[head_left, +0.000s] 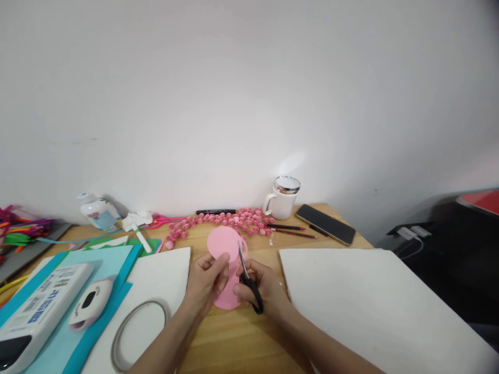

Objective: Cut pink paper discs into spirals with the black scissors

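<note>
My left hand (208,280) pinches a round piece of pink paper (223,242) by its lower edge, above the table. In my right hand (265,288) is a pair of scissors (249,283) with black handles, its blades pointing up along the right edge of the pink circle. A narrow curved pink strip shows to the right of the blades. Below my hands lies another pink paper disc (228,296), partly covered by my fingers. Just beyond the paper, many small rolled pink paper roses (245,221) are spread across the table.
White boards lie left (171,265) and right (343,291). A tape roll (117,340), blue paper (113,259) and a small white device (91,304) are at left. A white mug (283,200), pencils (292,232) and a phone (326,223) stand or lie at back right.
</note>
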### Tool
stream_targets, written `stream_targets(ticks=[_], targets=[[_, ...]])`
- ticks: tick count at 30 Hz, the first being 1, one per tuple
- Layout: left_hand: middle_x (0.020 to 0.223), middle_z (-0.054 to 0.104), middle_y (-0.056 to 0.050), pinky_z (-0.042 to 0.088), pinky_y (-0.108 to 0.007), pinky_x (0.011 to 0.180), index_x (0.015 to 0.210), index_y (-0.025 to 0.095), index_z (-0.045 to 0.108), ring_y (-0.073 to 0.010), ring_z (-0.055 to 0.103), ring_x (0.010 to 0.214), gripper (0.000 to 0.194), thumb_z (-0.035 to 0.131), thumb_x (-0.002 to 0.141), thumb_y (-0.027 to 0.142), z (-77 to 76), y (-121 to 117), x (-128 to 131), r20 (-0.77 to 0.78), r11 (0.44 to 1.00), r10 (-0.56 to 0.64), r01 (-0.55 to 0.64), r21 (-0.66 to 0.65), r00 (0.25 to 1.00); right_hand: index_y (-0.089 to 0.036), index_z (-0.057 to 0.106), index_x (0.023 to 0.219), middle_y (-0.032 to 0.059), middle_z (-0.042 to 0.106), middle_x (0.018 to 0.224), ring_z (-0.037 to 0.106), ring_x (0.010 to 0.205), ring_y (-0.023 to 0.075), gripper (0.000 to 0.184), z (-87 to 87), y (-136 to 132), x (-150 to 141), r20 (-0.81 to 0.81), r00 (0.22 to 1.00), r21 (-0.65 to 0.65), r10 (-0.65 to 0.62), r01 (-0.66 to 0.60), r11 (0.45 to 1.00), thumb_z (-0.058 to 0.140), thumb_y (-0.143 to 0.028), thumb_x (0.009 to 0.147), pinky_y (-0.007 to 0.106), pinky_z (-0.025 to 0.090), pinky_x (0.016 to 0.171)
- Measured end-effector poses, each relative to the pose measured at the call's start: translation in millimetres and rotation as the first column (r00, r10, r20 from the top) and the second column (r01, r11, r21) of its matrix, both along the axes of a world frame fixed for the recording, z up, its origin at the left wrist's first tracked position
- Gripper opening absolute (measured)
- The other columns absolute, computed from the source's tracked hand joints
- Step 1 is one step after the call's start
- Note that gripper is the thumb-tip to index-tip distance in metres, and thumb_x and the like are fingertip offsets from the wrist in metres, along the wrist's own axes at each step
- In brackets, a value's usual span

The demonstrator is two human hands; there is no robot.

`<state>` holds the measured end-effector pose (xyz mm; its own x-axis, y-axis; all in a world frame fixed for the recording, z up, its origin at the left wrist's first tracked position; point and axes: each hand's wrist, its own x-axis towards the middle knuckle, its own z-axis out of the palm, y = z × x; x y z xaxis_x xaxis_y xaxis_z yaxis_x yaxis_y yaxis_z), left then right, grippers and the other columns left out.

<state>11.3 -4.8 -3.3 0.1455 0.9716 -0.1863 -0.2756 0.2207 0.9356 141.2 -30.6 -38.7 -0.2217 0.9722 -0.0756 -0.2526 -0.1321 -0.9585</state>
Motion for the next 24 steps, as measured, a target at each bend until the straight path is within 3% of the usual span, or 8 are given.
stream_targets(ticks=[3, 8, 16, 24], targets=[[0.032, 0.045, 0.006, 0.016, -0.016, 0.03, 0.051, 0.014, 0.049, -0.0018, 0.031, 0.025, 0.032, 0.066, 0.065, 0.037, -1.3, 0.4, 0.0, 0.026, 1.0, 0.0, 0.0, 0.013, 1.0, -0.018, 0.049, 0.075, -0.0089, 0.047, 0.047, 0.042, 0.039, 0.0062, 0.036, -0.4, -1.3, -0.4, 0.004, 1.0, 0.006, 0.012, -0.012, 1.0, 0.076, -0.03, 0.056, 0.018, 0.032, 0.04], [0.027, 0.039, 0.007, 0.016, -0.016, 0.031, 0.046, 0.013, 0.047, -0.0015, 0.028, 0.025, 0.036, 0.069, 0.062, 0.035, -4.8, 1.3, -1.3, -0.04, 1.0, 0.007, -0.006, 0.025, 0.999, -0.018, 0.049, 0.077, -0.0073, 0.049, 0.052, 0.043, 0.043, 0.0068, 0.037, 0.9, -1.9, -0.3, -0.01, 0.999, 0.041, 0.032, -0.032, 0.999, 0.076, -0.031, 0.056, 0.018, 0.032, 0.042], [0.026, 0.042, 0.006, 0.014, -0.016, 0.03, 0.046, 0.014, 0.049, -0.0019, 0.027, 0.023, 0.034, 0.068, 0.062, 0.036, -4.9, -1.8, -0.1, -0.116, 0.997, -0.027, 0.036, 0.071, 0.993, -0.018, 0.046, 0.077, -0.0054, 0.05, 0.059, 0.043, 0.053, 0.0087, 0.046, 12.5, -0.2, -0.2, -0.066, 0.998, 0.119, -0.011, 0.019, 0.993, 0.079, -0.036, 0.05, 0.019, 0.034, 0.049], [0.025, 0.041, 0.006, 0.014, -0.016, 0.029, 0.051, 0.013, 0.054, -0.0023, 0.026, 0.022, 0.03, 0.068, 0.063, 0.037, -7.3, -1.0, -1.5, -0.111, 0.997, -0.041, 0.049, 0.067, 0.993, -0.018, 0.047, 0.08, -0.0063, 0.048, 0.056, 0.037, 0.049, 0.007, 0.043, 5.1, 0.9, 0.1, -0.068, 0.998, 0.102, 0.01, -0.003, 0.995, 0.078, -0.032, 0.053, 0.018, 0.028, 0.045]])
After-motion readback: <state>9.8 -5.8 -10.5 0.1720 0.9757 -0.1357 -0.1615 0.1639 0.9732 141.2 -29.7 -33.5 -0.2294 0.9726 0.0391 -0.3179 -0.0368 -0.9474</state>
